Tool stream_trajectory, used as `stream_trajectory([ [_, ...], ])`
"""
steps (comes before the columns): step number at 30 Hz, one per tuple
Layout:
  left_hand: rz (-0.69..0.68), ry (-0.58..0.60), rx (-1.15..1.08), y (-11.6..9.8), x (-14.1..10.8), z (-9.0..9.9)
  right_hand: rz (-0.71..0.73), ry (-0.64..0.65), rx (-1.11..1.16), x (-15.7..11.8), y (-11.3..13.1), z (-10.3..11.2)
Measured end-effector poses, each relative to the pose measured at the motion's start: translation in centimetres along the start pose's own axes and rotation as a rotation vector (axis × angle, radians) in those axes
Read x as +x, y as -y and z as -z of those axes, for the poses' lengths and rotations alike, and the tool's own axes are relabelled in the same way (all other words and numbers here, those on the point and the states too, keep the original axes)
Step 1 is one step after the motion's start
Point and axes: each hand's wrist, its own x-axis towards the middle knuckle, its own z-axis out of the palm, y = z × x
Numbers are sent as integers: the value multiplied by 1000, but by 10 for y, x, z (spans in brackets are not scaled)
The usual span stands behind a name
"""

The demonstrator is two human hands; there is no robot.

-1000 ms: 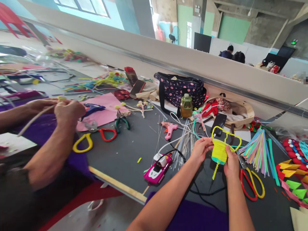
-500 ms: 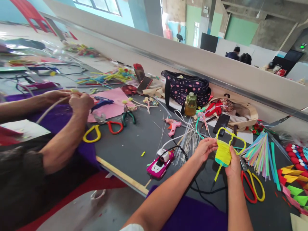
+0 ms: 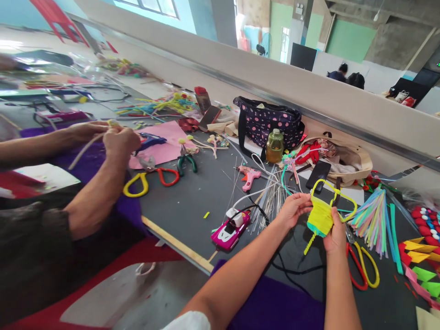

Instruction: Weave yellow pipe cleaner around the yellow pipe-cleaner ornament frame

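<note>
Between my two hands is a yellow pipe-cleaner piece (image 3: 320, 216), wound into a block with a teal lower edge. A loop of yellow stem stands out at its top, and a short twisted stem hangs below. My left hand (image 3: 294, 208) pinches its upper left edge. Closed round its right side is my right hand (image 3: 335, 233), the thumb on the front. Scissors (image 3: 362, 261) with red and yellow handles lie just right of my right hand. A fan of pastel pipe cleaners (image 3: 369, 220) rests beyond them.
A co-worker's hands (image 3: 118, 140) work at left over pink paper (image 3: 172, 137). On the table lie a pink glue gun (image 3: 250, 178), a magenta power strip (image 3: 231, 231), thin wires (image 3: 270, 201) and green pliers (image 3: 186, 162). A bottle (image 3: 275, 146) stands before a patterned bag (image 3: 268, 121).
My hands keep the yellow piece, which is tilted slightly more, its lower stem swung a little left. The view has shifted slightly. The co-worker's hands stay together at their own piece.
</note>
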Motion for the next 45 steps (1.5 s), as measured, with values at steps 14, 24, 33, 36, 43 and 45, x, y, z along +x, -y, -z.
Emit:
stream_trajectory([
  [14, -354, -67, 252, -7, -11, -12, 125, -122, -43, -10, 5, -9],
  [24, -343, -39, 282, -7, -15, -15, 183, -147, -38, -15, 8, -13],
  [33, -244, -9, 189, -5, -16, -15, 204, -122, -53, -14, 5, -11],
  [36, -220, -4, 136, -5, -16, -14, 235, -104, -57, -14, 4, -11],
  [43, -229, 1, 77, -5, -17, -14, 210, -96, -38, -16, 0, -12],
  [45, -244, -1, 89, -6, -17, -14, 206, -92, -41, -15, 0, -12],
])
